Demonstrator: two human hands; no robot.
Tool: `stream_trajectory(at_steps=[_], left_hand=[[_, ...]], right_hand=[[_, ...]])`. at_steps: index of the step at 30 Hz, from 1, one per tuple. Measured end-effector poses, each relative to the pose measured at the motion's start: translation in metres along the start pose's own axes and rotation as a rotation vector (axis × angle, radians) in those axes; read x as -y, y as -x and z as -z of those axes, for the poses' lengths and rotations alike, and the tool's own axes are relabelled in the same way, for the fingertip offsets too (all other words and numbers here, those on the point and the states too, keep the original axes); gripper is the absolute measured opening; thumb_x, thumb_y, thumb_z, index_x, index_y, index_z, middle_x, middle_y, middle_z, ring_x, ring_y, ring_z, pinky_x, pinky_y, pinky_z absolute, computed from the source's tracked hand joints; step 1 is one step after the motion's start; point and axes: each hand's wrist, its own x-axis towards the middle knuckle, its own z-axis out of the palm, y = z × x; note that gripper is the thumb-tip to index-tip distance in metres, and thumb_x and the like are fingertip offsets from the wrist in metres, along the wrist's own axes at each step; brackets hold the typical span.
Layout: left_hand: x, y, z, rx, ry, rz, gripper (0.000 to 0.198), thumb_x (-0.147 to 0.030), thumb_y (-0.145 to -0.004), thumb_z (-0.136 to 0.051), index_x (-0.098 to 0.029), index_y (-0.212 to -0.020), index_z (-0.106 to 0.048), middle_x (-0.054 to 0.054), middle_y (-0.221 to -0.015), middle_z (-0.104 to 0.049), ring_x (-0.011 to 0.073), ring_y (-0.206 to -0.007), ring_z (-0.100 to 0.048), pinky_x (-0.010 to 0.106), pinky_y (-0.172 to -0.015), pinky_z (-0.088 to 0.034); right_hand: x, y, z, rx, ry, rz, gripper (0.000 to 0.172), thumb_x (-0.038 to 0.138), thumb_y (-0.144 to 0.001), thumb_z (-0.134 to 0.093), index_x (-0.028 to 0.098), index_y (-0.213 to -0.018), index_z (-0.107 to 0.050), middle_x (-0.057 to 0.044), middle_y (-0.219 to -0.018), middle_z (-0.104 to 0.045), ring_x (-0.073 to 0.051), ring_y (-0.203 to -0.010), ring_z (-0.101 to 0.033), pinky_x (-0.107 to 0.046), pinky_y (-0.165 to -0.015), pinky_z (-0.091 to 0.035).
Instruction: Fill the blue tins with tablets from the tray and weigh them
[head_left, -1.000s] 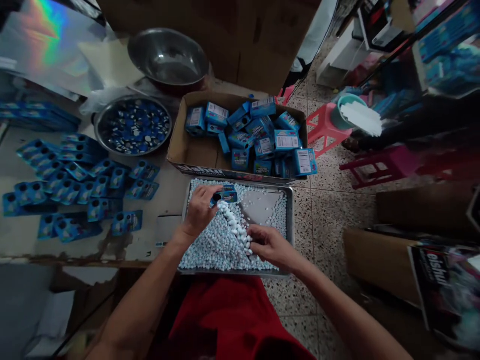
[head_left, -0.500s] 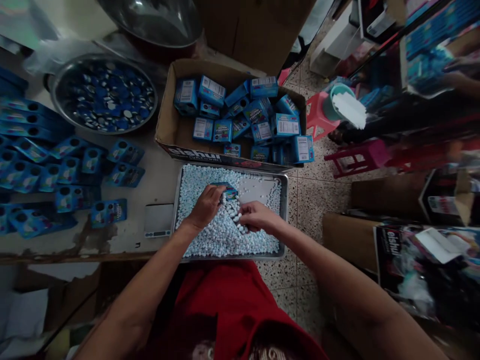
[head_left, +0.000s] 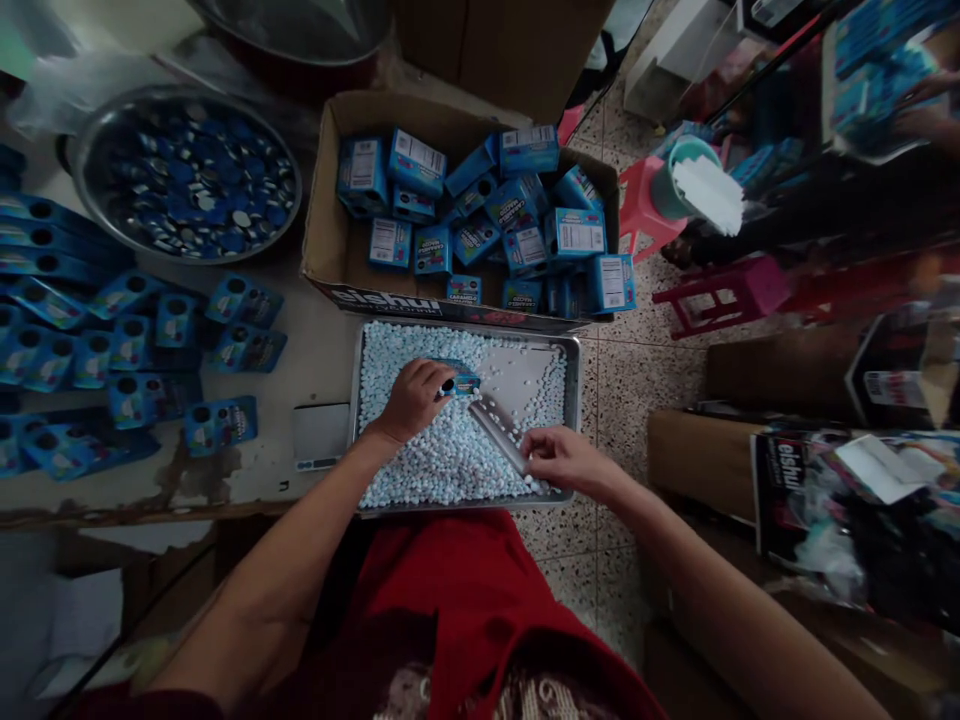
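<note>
My left hand (head_left: 414,398) is closed round a small blue candy box (head_left: 463,382), which has a dark round opening near my fingertips. The box is just above a metal tray (head_left: 576,385) heaped with small white and pale blue candies (head_left: 442,465). My right hand (head_left: 559,458) pinches the lower end of a long grey scoop (head_left: 499,437). The scoop slants across the candies, its far end close to the box, with a few candies along it. Part of the tray's bottom shows at the upper right.
Behind the tray stands a cardboard carton (head_left: 319,235) of blue boxes. A digital scale (head_left: 319,435) lies to the left, near several opened boxes (head_left: 142,395). A metal bowl (head_left: 289,215) holds blue and silver discs. Another person's hand (head_left: 926,100) shows at upper right.
My right hand has moved away from the box, right and slightly down, and the scoop now shows more fully. My left hand still holds the box in nearly the same place.
</note>
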Motion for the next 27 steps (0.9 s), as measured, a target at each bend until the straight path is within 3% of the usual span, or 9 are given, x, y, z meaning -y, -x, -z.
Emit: stream_trajectory(at_steps=[2, 4, 6, 8, 11, 15, 20, 23, 27], left_hand=[[0.001, -0.005, 0.005, -0.003, -0.018, 0.025, 0.030, -0.017, -0.081, -0.075, -0.022, -0.110, -0.067, 0.009, -0.109, -0.074, 0.0268, -0.108, -0.065, 0.044, -0.100, -0.051], [0.002, -0.006, 0.012, -0.068, -0.041, 0.111, 0.029, -0.023, -0.081, -0.077, -0.021, -0.108, -0.068, 0.009, -0.106, -0.074, 0.0267, -0.105, -0.066, 0.043, -0.098, -0.052], [0.002, -0.005, 0.020, -0.148, -0.073, 0.201, 0.030, -0.028, -0.081, -0.079, -0.021, -0.107, -0.068, 0.009, -0.105, -0.073, 0.0269, -0.103, -0.066, 0.043, -0.095, -0.053], [0.000, -0.001, 0.029, -0.141, -0.106, 0.209, 0.030, -0.026, -0.081, -0.078, -0.022, -0.110, -0.069, 0.009, -0.107, -0.073, 0.0272, -0.104, -0.066, 0.043, -0.097, -0.052], [-0.002, 0.004, 0.041, -0.044, -0.147, 0.147, 0.032, -0.021, -0.083, -0.073, -0.025, -0.115, -0.069, 0.008, -0.113, -0.072, 0.0277, -0.110, -0.064, 0.043, -0.102, -0.049], [0.003, 0.008, 0.044, -0.226, -0.219, 0.299, 0.026, -0.029, -0.082, -0.078, -0.022, -0.106, -0.069, 0.009, -0.106, -0.072, 0.0286, -0.105, -0.063, 0.044, -0.097, -0.050], [0.008, 0.005, 0.034, -0.350, -0.205, 0.378, 0.027, -0.031, -0.079, -0.082, -0.021, -0.099, -0.065, 0.007, -0.098, -0.071, 0.0265, -0.096, -0.064, 0.041, -0.087, -0.051], [0.002, -0.001, 0.025, -0.377, -0.180, 0.336, 0.027, -0.025, -0.079, -0.080, -0.022, -0.101, -0.063, 0.007, -0.101, -0.071, 0.0264, -0.100, -0.063, 0.042, -0.090, -0.051], [-0.010, -0.012, 0.013, -0.344, -0.130, 0.278, 0.025, -0.015, -0.080, -0.072, -0.023, -0.101, -0.062, 0.008, -0.105, -0.069, 0.0272, -0.104, -0.061, 0.044, -0.095, -0.050]], right_hand=[[-0.037, 0.000, -0.005, -0.182, 0.324, -0.003, 0.008, 0.022, -0.080, -0.062, 0.020, -0.087, -0.065, 0.002, -0.060, -0.057, -0.014, -0.056, -0.052, -0.024, -0.054, -0.033], [-0.070, -0.014, -0.018, -0.334, 0.609, -0.078, 0.017, 0.015, -0.086, -0.055, 0.019, -0.096, -0.067, -0.006, -0.073, -0.068, -0.019, -0.067, -0.061, -0.028, -0.061, -0.037], [-0.091, -0.038, -0.037, -0.386, 0.732, -0.127, 0.029, 0.007, -0.090, -0.045, 0.017, -0.108, -0.067, -0.015, -0.090, -0.074, -0.025, -0.078, -0.067, -0.032, -0.067, -0.042], [-0.095, -0.070, -0.060, -0.364, 0.724, -0.087, 0.037, 0.003, -0.091, -0.040, 0.015, -0.117, -0.064, -0.020, -0.104, -0.074, -0.027, -0.088, -0.068, -0.034, -0.074, -0.045], [-0.081, -0.117, -0.082, -0.346, 0.669, 0.016, 0.041, 0.004, -0.091, -0.042, 0.013, -0.126, -0.060, -0.020, -0.113, -0.071, -0.027, -0.100, -0.066, -0.035, -0.085, -0.047], [-0.066, -0.146, -0.072, -0.339, 0.599, 0.143, 0.035, 0.010, -0.090, -0.045, 0.014, -0.120, -0.063, -0.012, -0.113, -0.070, -0.022, -0.104, -0.063, -0.027, -0.088, -0.045], [-0.068, -0.111, -0.037, -0.265, 0.310, 0.282, 0.027, 0.015, -0.081, -0.048, 0.016, -0.098, -0.069, 0.002, -0.072, -0.060, -0.015, -0.070, -0.055, -0.022, -0.066, -0.041], [-0.050, -0.077, -0.026, -0.192, 0.152, 0.341, 0.023, 0.018, -0.079, -0.050, 0.017, -0.094, -0.068, 0.005, -0.067, -0.055, -0.012, -0.065, -0.051, -0.021, -0.062, -0.037], [-0.007, -0.050, -0.017, -0.093, 0.069, 0.337, 0.017, 0.018, -0.080, -0.052, 0.019, -0.090, -0.065, 0.004, -0.068, -0.059, -0.011, -0.062, -0.053, -0.021, -0.059, -0.038]])
